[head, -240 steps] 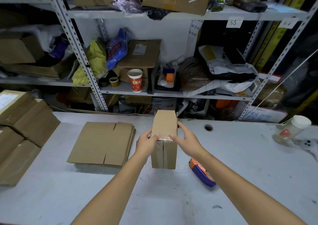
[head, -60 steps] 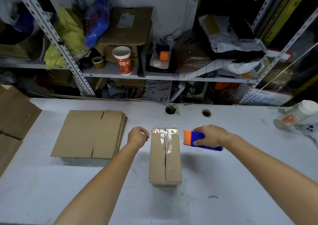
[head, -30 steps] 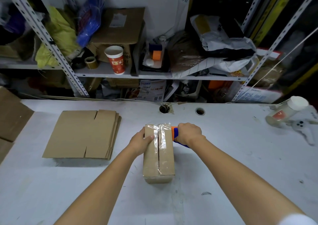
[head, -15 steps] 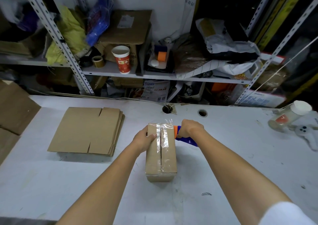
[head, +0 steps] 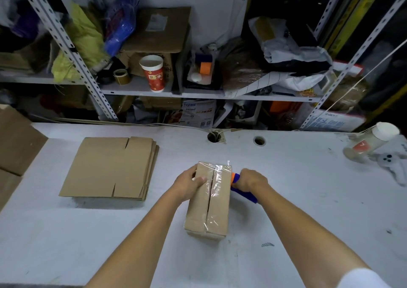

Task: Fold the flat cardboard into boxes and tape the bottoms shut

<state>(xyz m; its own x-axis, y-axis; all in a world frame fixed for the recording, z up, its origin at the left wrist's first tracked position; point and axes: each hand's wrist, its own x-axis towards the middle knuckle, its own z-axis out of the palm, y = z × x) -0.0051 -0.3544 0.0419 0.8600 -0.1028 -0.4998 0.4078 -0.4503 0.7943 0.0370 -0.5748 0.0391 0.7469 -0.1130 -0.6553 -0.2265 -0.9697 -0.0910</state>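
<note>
A small folded cardboard box [head: 208, 206] lies on the white table [head: 286, 199] with its flap seam facing up. Clear tape runs along the seam and wrinkles at the far end. My left hand [head: 189, 183] presses on the box's far left top edge, thumb on the flap. My right hand [head: 250, 179] grips a blue and orange tape dispenser [head: 240, 188] against the box's far right side. A stack of flat cardboard [head: 110, 168] lies to the left.
Brown boxes [head: 15, 140] sit at the table's left edge. A white-capped bottle [head: 372, 142] and a white controller [head: 394, 166] lie at the far right. Two cable holes [head: 258, 140] are in the table. Cluttered metal shelves with a red paper cup [head: 153, 73] stand behind.
Half a second ago the hands held the same places; the tape now reaches further along the seam toward me. Earlier my right hand brought the dispenser from the right to the box.
</note>
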